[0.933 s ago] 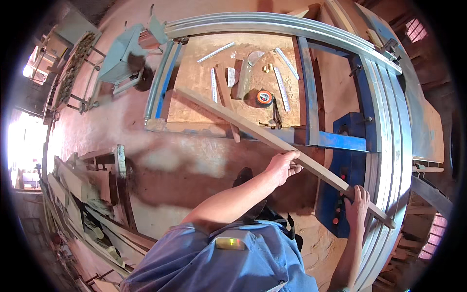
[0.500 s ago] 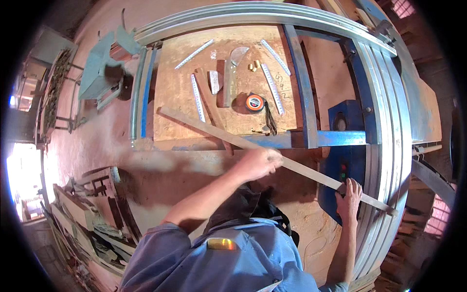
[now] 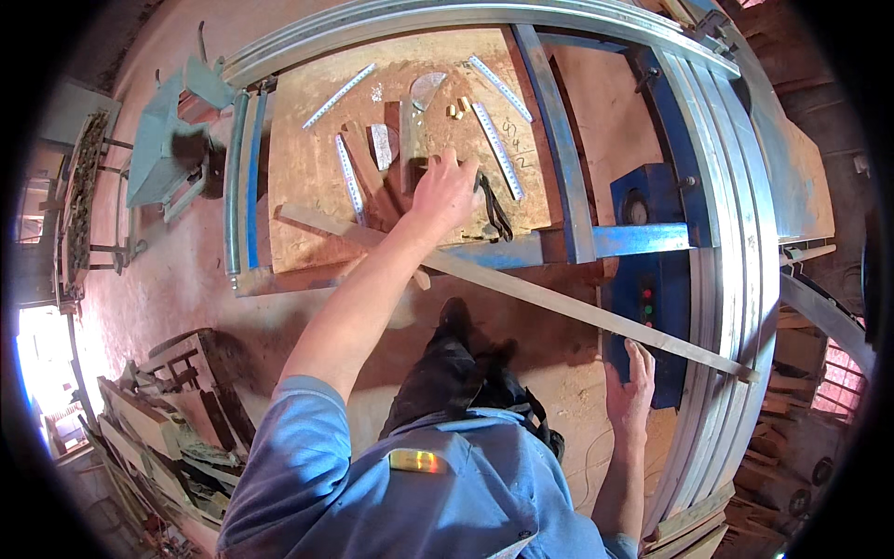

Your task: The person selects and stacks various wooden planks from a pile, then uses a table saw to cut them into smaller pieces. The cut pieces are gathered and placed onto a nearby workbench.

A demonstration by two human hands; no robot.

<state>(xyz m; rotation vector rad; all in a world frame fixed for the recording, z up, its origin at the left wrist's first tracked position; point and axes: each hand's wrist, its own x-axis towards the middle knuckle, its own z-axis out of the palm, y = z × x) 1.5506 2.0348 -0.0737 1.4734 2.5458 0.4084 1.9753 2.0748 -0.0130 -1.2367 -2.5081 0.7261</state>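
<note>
The long wooden strip (image 3: 521, 289) lies diagonally across the worktop (image 3: 298, 168), thin, light and likely whippy; best gripped near mid-length. The left hand (image 3: 445, 191) reaches over small tools, apparently holding nothing; the right hand (image 3: 630, 391) hangs open below the strip.

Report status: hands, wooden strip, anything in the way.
Left hand reaching over board, by black tool. Right hand open under wooden strip. Rulers scattered nearby.

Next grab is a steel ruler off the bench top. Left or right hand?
Left, probably. The left hand is stretched out over the wooden bench top, right beside the nearest steel ruler. The right hand is low, off the bench, its fingers against the long wooden strip.
</note>
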